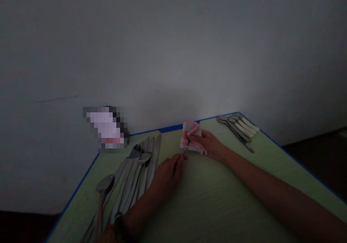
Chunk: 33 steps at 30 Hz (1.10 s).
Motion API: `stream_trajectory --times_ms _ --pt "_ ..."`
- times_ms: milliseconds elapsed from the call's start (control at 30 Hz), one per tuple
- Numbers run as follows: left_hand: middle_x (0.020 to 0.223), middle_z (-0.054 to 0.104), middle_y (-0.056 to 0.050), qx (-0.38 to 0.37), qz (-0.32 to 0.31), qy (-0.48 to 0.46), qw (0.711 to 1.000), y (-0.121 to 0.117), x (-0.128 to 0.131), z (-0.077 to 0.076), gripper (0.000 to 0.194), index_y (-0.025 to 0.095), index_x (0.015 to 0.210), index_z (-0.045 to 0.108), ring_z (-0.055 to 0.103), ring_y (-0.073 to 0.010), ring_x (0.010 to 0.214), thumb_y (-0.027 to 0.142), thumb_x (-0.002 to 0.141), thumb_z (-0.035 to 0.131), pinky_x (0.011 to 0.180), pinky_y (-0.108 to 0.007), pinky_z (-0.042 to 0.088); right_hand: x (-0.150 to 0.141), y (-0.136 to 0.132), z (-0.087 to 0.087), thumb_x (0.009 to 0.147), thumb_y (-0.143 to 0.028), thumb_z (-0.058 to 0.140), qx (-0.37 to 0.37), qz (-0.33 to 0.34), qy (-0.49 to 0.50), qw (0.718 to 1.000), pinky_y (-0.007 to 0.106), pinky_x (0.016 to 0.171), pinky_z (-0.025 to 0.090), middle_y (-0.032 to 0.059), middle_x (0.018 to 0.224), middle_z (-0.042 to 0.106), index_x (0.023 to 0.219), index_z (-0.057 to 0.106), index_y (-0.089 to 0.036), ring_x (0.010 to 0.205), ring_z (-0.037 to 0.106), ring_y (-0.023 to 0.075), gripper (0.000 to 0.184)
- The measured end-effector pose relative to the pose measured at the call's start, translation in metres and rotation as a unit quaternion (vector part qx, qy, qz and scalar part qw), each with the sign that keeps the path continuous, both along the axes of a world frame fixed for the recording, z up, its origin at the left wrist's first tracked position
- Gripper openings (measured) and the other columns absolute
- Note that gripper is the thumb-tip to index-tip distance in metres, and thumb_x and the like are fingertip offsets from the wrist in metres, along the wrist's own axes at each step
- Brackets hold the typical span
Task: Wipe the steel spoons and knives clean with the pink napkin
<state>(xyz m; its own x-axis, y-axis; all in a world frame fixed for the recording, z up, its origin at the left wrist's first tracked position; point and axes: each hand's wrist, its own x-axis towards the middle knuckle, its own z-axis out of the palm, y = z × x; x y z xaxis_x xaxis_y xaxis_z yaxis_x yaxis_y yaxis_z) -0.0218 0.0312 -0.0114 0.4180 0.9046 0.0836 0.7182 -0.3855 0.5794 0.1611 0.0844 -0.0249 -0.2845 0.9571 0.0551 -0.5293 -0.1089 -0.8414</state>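
Observation:
My left hand (168, 171) is closed around the handle of a slim metal piece of cutlery (185, 150). Its far end is covered by a pink and white cloth (191, 127), so its exact kind is hidden. My right hand (210, 144) grips the folded cloth, with the thumb pressed on it around the cutlery. Both hands are just above the middle of the green table (211, 196). Left of my left hand lies a pile of long metal cutlery (132, 172), partly behind my forearm. A large spoon (105, 183) rests at its left side.
At the table's far right corner lie several spoons (234, 127), some with white handles (245, 127). A pixelated upright object (105, 127) leans near the far left corner. The table has a blue edge (172, 128) and stands against a grey wall (173, 48).

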Motion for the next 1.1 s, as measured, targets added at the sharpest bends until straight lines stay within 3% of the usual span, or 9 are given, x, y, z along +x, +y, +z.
stream_trajectory --times_ms 233,500,667,867,967,1100 --pt "0.097 0.069 -0.006 -0.001 -0.010 -0.014 1.000 0.001 -0.002 -0.004 0.037 0.018 0.108 0.060 0.062 -0.0204 0.091 0.033 0.095 0.029 0.082 -0.032 0.044 -0.004 0.001 -0.004 0.067 -0.032 0.074 0.060 -0.045 -0.035 0.997 0.035 0.079 0.048 0.0028 0.081 0.066 0.078 0.062 -0.017 0.074 0.062 0.0144 0.022" --pt "0.072 0.065 -0.003 -0.033 -0.007 -0.010 0.999 0.000 0.000 0.002 0.040 0.019 0.107 0.062 0.061 -0.0199 0.079 0.033 0.095 0.027 0.073 -0.031 0.044 -0.007 0.002 -0.003 0.073 -0.037 0.068 0.045 -0.086 -0.020 0.995 0.028 0.074 0.048 0.0008 0.079 0.063 0.088 0.061 -0.020 0.072 0.057 0.0123 0.024" --pt "0.075 0.064 -0.004 -0.013 -0.005 0.003 1.000 -0.001 0.001 0.002 0.037 0.018 0.102 0.063 0.060 -0.0198 0.076 0.032 0.094 0.029 0.070 -0.030 0.043 -0.003 0.009 -0.001 0.077 -0.037 0.062 0.013 -0.041 0.061 0.997 0.029 0.075 0.048 0.0017 0.080 0.064 0.087 0.061 -0.020 0.074 0.058 0.0146 0.020" --pt "0.068 0.060 -0.002 -0.025 0.012 -0.027 0.999 0.000 0.000 0.000 0.038 0.017 0.103 0.059 0.060 -0.0188 0.072 0.035 0.095 0.026 0.067 -0.028 0.043 0.001 0.009 0.007 0.079 -0.051 0.050 -0.043 -0.020 0.113 0.992 0.037 0.077 0.050 0.0063 0.085 0.068 0.092 0.062 -0.019 0.087 0.062 0.0234 0.036" --pt "0.072 0.062 -0.003 -0.020 0.002 -0.013 1.000 0.000 0.000 0.000 0.037 0.018 0.102 0.059 0.060 -0.0195 0.077 0.034 0.095 0.026 0.069 -0.029 0.044 -0.001 0.008 0.005 0.078 -0.054 0.056 -0.036 -0.030 0.074 0.996 0.033 0.072 0.050 0.0057 0.082 0.067 0.086 0.062 -0.019 0.079 0.062 0.0203 0.036" --pt "0.078 0.064 -0.005 -0.002 -0.021 0.020 1.000 -0.002 0.000 0.001 0.037 0.019 0.102 0.060 0.060 -0.0208 0.082 0.032 0.094 0.026 0.074 -0.031 0.044 -0.005 0.005 0.000 0.071 -0.043 0.070 0.005 -0.088 0.030 0.996 0.029 0.068 0.049 0.0024 0.077 0.065 0.083 0.061 -0.019 0.069 0.058 0.0141 0.028"
